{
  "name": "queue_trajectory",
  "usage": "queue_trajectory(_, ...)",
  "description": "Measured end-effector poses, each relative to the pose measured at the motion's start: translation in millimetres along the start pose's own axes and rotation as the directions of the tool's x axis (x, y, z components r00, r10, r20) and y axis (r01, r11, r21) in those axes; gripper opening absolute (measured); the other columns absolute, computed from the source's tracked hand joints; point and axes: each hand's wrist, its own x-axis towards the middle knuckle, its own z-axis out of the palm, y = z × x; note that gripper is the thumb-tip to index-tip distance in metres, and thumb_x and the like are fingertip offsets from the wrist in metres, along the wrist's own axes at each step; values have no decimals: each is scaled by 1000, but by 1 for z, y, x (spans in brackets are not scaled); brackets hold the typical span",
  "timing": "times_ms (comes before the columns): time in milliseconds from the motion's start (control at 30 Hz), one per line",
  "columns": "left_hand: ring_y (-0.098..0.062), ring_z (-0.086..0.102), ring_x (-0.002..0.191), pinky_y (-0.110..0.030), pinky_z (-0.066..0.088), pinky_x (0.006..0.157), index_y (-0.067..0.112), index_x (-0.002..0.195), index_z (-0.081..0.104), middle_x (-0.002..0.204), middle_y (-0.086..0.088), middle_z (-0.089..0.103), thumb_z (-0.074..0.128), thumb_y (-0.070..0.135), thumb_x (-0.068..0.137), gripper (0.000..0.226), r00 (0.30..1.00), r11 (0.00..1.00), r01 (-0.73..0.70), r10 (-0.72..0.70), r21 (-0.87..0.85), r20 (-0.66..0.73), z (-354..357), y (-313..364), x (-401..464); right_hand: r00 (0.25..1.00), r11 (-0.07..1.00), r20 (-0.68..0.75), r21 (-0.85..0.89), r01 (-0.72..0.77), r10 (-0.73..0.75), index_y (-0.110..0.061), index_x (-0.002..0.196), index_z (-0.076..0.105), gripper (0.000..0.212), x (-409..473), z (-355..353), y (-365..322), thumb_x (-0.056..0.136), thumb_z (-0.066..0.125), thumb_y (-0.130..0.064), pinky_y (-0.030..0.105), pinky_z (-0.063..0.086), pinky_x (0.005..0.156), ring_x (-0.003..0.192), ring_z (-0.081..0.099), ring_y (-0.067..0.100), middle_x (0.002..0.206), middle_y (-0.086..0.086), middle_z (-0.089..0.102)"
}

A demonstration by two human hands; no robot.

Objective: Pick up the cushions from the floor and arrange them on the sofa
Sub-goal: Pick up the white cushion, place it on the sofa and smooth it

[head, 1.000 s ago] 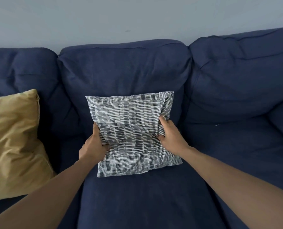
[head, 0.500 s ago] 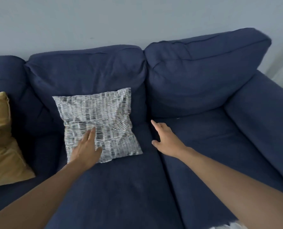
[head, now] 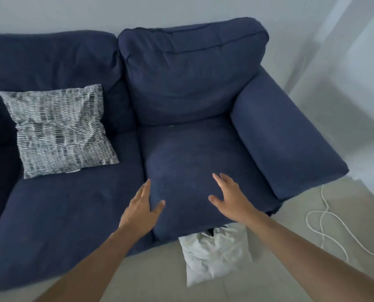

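From the head view, your left hand [head: 143,209] and right hand [head: 230,198] hover low in the centre of the frame over the sofa's [head: 290,136] right-hand seat, each grip spread wide with fingers splayed and nothing held. The patterned grey cushion [head: 59,129] is already set at the left of the frame, leaning against the backrest and resting on the seat. The task's next thing, the pale cushion [head: 214,256], lies on the floor [head: 149,280] at lower centre, its top edge tucked under the sofa's front edge and partly hidden by your right forearm. Judging from this, you have to drop both hands down past the seat front to reach it. The risk is a one-corner pinch: the cushion looks limp and crumpled, so it could sag and slip, or snag where it sits under the sofa if you pull straight up. A white cord [head: 325,223] loops on the floor at the lower right, near the cushion but apart from it; mind your feet so you do not catch it as you step in.
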Motion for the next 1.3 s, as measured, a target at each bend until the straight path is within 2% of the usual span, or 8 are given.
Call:
queue_trajectory(233, -13, 19, 164, -39, 31, 128, 37, 171, 1, 179, 13, 9, 52, 63, 102, 89, 988, 998, -25, 15, 60, 154, 141, 13, -76, 993, 993, 20, -32, -115, 115, -27, 171, 14, 86, -72, 42, 136, 102, 60, -50, 46, 23, 130, 165, 6, 31, 179, 9, 6)
queue_trajectory(433, -20, 8, 167, -41, 24, 129, 35, 170, -8, 181, 8, -2, 27, 74, 97, 90, 946, 927, -205, 105, 316, 306, 229, -6, -90, 980, 979, 80, -104, -173, 182, -30, 171, 6, 89, -96, 96, 212, 101, 58, -52, 48, 29, 127, 163, 9, 34, 180, 5, -1)
queue_trajectory(733, -36, -1, 166, -54, 21, 130, 34, 167, -23, 177, -12, -25, 44, 73, 100, 102, 951, 896, -89, -54, 435, 305, 366, -97, -37, 975, 972, 46, -98, -213, 218, -36, 170, 6, 92, -64, 205, 317, 99, 62, -55, 51, 29, 128, 164, 5, 35, 179, 8, -5)
queue_trajectory(867, -44, 7, 164, -58, 33, 124, 40, 160, -36, 174, -21, -26, 55, 72, 96, 116, 961, 920, -13, -97, 391, 260, 424, -137, -15, 973, 971, 1, -63, -231, 232, -45, 168, -2, 103, -43, 256, 357, 94, 70, -55, 58, 33, 124, 163, 8, 40, 178, 9, -13)
queue_trajectory(1000, -41, 46, 150, -54, 50, 112, 50, 155, -38, 175, -21, -18, 71, 68, 89, 129, 974, 994, -3, -21, 108, 225, 456, -166, 8, 983, 982, -21, 64, -179, 180, -53, 163, -10, 115, -22, 288, 382, 88, 76, -58, 57, 27, 127, 165, 3, 39, 178, 13, -15)
queue_trajectory(1100, -34, 51, 143, -48, 48, 113, 58, 155, -34, 174, -14, 15, 83, 58, 82, 138, 976, 995, -27, 47, -94, 215, 472, -168, 26, 990, 983, -51, 137, -122, 130, -63, 156, -14, 115, -8, 298, 399, 86, 77, -60, 52, 18, 131, 166, -5, 31, 179, 10, -12)
queue_trajectory(1200, -25, 61, 119, -39, 53, 100, 54, 159, -26, 149, -8, 55, 88, 40, 82, 138, 979, 985, 10, 26, -173, 205, 485, -169, 35, 985, 974, -66, 176, -143, 157, -62, 160, -6, 116, 4, 307, 408, 81, 79, -61, 50, 29, 127, 157, 25, 35, 172, 9, 21)
queue_trajectory(1300, -30, 66, 113, -37, 53, 91, 55, 161, -22, 131, -5, 67, 86, 33, 84, 134, 978, 981, 20, 21, -193, 209, 490, -170, 37, 980, 966, -86, 204, -159, 180, -61, 161, -1, 115, 7, 315, 406, 75, 76, -58, 46, 39, 120, 139, 44, 29, 150, 8, 45)
